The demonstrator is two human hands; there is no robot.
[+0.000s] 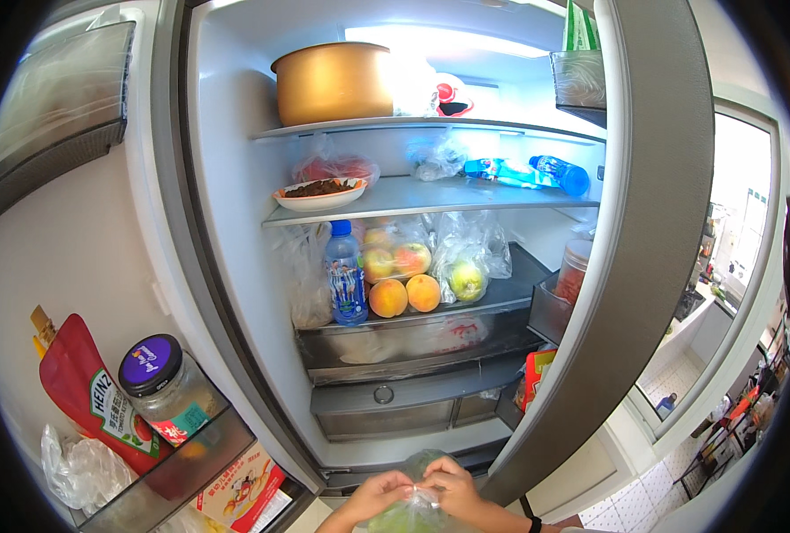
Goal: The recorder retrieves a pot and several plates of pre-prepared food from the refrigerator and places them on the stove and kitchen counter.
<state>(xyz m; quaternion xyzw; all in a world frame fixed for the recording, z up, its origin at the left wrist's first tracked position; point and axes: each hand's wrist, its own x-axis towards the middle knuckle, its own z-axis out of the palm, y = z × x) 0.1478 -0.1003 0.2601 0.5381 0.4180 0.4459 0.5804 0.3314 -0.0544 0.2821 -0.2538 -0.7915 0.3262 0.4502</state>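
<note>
At the bottom of the view, my left hand [383,492] and my right hand [453,490] pinch the gathered neck of a clear plastic bag [428,501] between their fingertips. Something light green shows through the bag, too blurred to name. Both hands are in front of an open refrigerator, below its lowest drawer [385,424]. On the shelf above the drawers stand a blue-capped bottle [345,273], two loose peaches [389,298], bagged fruit [395,256] and a green fruit in a clear bag [467,280].
A gold pot [333,83] sits on the top shelf. Below it are a plate of dark food [321,193] and a lying bottle [561,174]. The left door bin [168,476] holds a Heinz ketchup pouch [105,393] and a jar [168,386]. The right door [648,200] stands partly open.
</note>
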